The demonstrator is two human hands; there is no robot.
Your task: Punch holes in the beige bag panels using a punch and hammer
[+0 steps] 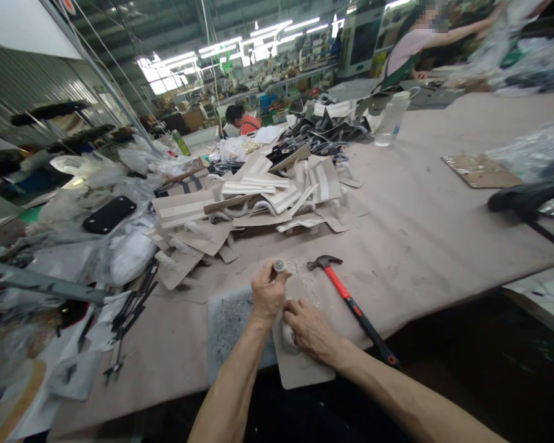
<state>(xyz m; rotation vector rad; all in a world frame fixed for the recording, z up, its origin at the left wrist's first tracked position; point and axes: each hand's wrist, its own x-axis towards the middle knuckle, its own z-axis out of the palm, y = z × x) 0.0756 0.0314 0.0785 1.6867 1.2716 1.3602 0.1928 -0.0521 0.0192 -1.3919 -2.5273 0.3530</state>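
Observation:
My left hand (268, 294) is closed round a short cylindrical tool with a round pale end (279, 266) facing up; its lower end is hidden. Under both hands lies a beige flat panel (305, 372), its near end reaching past the table edge. My right hand (311, 329) has its fingers curled on a pale padded handle (290, 339) on that panel. A worn grey slab (228, 326) lies partly beneath the panel and my left forearm. To the right rests a claw hammer (346, 295) with a red and black handle, touched by neither hand.
Behind my hands is a heap of beige panels (203, 237) with pale handles, and a dark pile (323, 126) farther back. A water bottle (392, 120) stands at the back. Plastic bags (133, 255) crowd the left. A black strap (526, 200) lies right. Two people are beyond the table.

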